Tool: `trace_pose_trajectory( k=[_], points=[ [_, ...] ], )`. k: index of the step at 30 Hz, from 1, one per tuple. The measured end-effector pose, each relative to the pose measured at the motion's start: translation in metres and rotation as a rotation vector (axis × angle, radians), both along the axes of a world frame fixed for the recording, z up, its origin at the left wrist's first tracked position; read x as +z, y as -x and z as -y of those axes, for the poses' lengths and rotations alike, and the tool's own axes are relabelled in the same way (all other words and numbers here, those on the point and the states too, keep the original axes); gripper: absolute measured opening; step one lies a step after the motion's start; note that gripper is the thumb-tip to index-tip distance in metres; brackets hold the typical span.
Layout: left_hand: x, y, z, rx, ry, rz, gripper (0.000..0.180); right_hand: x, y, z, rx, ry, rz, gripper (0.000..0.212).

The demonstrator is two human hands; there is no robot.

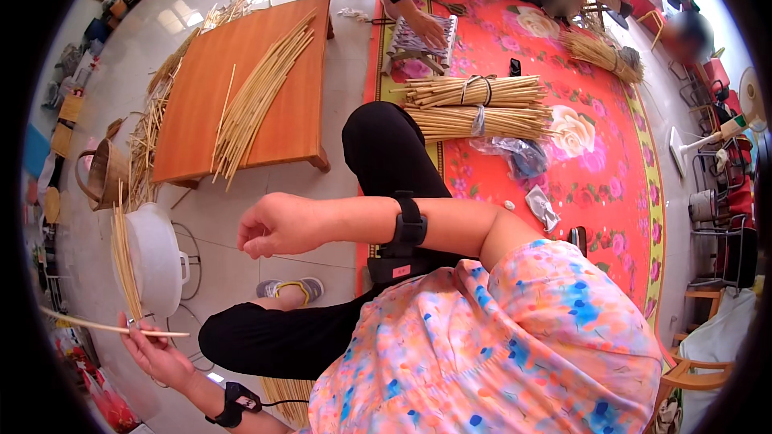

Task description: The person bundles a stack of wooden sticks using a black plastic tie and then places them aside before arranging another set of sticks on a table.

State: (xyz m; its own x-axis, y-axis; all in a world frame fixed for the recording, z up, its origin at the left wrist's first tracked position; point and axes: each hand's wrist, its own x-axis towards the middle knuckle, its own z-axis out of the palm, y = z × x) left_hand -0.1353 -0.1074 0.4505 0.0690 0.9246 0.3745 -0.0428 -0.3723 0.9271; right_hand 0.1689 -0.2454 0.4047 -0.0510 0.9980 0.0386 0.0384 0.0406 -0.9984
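Observation:
At the lower left, my left hand (157, 351) is closed on a thin pale straw stalk (76, 321), which sticks out to both sides of the fingers. A small shiny piece shows at those fingers. Just beyond them, a bunch of similar stalks (125, 261) leans upright against a white bucket (161, 257). My right hand (277, 225) hangs in mid-air over the floor, right of the bucket, its fingers curled in and nothing showing in them. It is apart from the wooden table (189, 112), where a loose bundle of straw stalks (265, 96) lies.
Two tied stalk bundles (482, 108) lie on a red flowered mat (474, 181) beside my knee. A co-worker's hand (426, 28) rests on a small rack at the mat's far end. A wicker basket (104, 173) and loose straw (149, 141) lie left of the table.

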Motion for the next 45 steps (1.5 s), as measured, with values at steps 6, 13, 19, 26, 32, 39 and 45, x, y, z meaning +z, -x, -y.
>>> trace_pose_trajectory(
  k=[6,13,19,26,32,39,45],
  points=[
    [0.005,0.028,-0.004,0.135,-0.013,-0.099,0.034,-0.005,-0.005,0.001,-0.005,0.019,-0.018,0.019],
    [0.0,0.043,-0.01,0.134,0.031,-0.202,0.035,-0.008,-0.006,0.011,0.012,0.053,0.014,0.018],
    [-0.001,0.027,-0.008,0.125,0.034,-0.244,0.035,-0.017,-0.01,0.019,-0.015,0.035,0.017,0.018],
    [-0.011,-0.02,0.013,-0.17,0.012,-0.366,0.034,-0.027,-0.012,0.024,-0.121,-0.016,-0.107,0.017],
    [-0.029,-0.065,0.042,-0.45,-0.101,-0.771,0.031,-0.028,-0.013,0.036,-0.12,-0.017,-0.127,0.019],
    [-0.036,-0.087,0.048,-0.584,-0.147,-0.833,0.029,-0.032,-0.023,0.045,-0.167,-0.001,-0.159,0.018],
    [-0.036,-0.093,0.055,-0.583,-0.142,-0.808,0.03,-0.035,-0.033,0.055,-0.167,0.022,-0.175,0.019]
  ],
)
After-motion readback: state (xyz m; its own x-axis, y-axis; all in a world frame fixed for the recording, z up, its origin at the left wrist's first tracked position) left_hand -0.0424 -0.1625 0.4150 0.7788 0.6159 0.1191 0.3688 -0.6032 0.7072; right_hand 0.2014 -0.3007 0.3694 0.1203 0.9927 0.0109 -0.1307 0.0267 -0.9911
